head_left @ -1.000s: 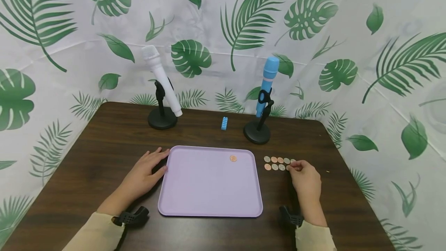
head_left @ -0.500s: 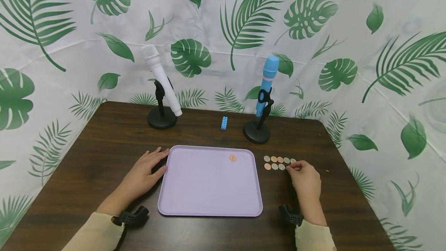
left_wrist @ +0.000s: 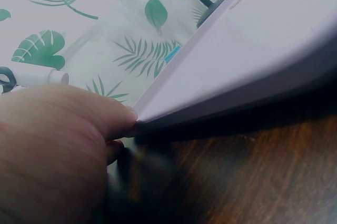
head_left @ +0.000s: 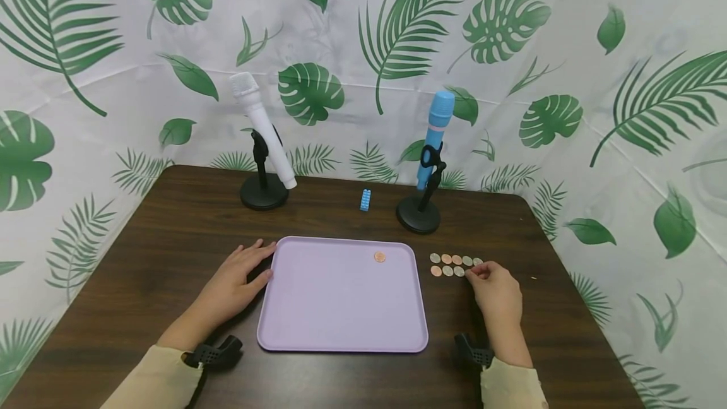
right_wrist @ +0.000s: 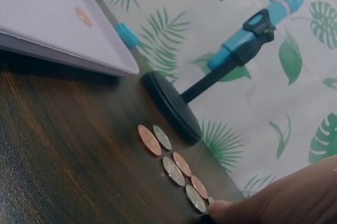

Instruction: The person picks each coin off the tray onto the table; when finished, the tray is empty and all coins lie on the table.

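Observation:
A lilac tray (head_left: 342, 295) lies mid-table with one copper-coloured coin (head_left: 380, 257) near its far right corner. My left hand (head_left: 241, 276) rests beside it, fingers loosely extended, with fingertips and thumb at the tray's left rim. To the right of the tray, several copper and silver coins (head_left: 447, 271) lie in two short rows. My right hand (head_left: 498, 289) is at the right end of these rows, thumb and fingers pinching at the nearer row's last coin, which they cover. In the right wrist view, the fingertips (right_wrist: 218, 208) sit right beside the silver coins.
Behind the tray, a white microphone (head_left: 264, 128) leans on a black stand at left and a blue microphone (head_left: 437, 125) on another at right. Between them lies a small blue ridged block (head_left: 365, 200). A leaf-print cloth (head_left: 341, 24) hangs behind the dark wooden table (head_left: 341, 384).
The right fingertips have shifted slightly left, covering the end coin of the nearer row that partly showed before. The left hand and the tray stay in place.

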Motion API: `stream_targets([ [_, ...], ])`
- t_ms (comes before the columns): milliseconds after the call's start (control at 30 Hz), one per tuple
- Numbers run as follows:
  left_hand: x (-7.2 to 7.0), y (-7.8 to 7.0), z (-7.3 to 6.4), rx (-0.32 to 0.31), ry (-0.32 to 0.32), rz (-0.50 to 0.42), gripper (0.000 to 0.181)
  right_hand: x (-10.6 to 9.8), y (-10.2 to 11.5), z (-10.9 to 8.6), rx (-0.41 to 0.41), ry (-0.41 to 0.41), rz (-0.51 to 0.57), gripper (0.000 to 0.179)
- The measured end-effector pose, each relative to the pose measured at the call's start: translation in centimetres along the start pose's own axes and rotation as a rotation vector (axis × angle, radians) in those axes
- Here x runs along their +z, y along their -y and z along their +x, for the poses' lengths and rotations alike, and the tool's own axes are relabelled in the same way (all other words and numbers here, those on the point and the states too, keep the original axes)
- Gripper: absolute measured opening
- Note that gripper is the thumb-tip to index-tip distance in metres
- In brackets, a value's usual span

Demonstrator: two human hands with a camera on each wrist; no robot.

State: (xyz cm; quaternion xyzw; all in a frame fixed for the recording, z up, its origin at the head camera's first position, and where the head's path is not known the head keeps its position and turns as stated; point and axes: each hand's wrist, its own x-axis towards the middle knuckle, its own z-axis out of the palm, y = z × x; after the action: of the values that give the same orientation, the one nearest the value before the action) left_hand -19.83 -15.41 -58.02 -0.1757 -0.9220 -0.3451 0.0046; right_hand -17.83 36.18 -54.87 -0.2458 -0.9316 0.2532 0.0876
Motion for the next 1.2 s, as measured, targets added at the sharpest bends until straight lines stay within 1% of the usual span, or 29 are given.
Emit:
stream_targets([
  [200, 0.0, 0.0, 0.0, 0.002, 0.000, 0.003, 0.059, -0.1, 0.1, 0.0, -0.010, 0.009, -0.001, 0.023],
  [500, 0.0, -0.1, -0.1, 0.002, -0.001, 0.006, 0.059, 0.0, 0.1, 0.0, -0.016, 0.047, -0.004, 0.024],
  [833, -0.1, -0.2, 0.0, -0.005, 0.004, 0.001, 0.059, -0.2, 0.2, 0.2, -0.038, 0.051, -0.004, 0.024],
  [967, -0.1, 0.0, 0.0, -0.002, 0.003, -0.001, 0.059, -0.2, 0.2, 0.2, -0.044, 0.037, 0.004, 0.024],
  [1033, -0.1, 0.0, 0.0, 0.000, 0.002, -0.001, 0.059, -0.1, 0.3, 0.2, -0.056, 0.018, 0.049, 0.024],
  [1100, 0.0, 0.0, 0.0, 0.003, -0.001, 0.000, 0.059, 0.1, 0.7, 0.2, -0.074, 0.004, 0.141, 0.025],
  [1133, -0.1, 0.0, 0.0, 0.004, -0.001, 0.000, 0.059, 0.3, 0.9, 0.1, -0.086, 0.001, 0.214, 0.025],
  [1200, -0.1, -0.1, 0.0, 0.006, -0.002, 0.000, 0.059, 1.0, 1.8, -0.3, -0.101, 0.032, 0.413, 0.024],
])
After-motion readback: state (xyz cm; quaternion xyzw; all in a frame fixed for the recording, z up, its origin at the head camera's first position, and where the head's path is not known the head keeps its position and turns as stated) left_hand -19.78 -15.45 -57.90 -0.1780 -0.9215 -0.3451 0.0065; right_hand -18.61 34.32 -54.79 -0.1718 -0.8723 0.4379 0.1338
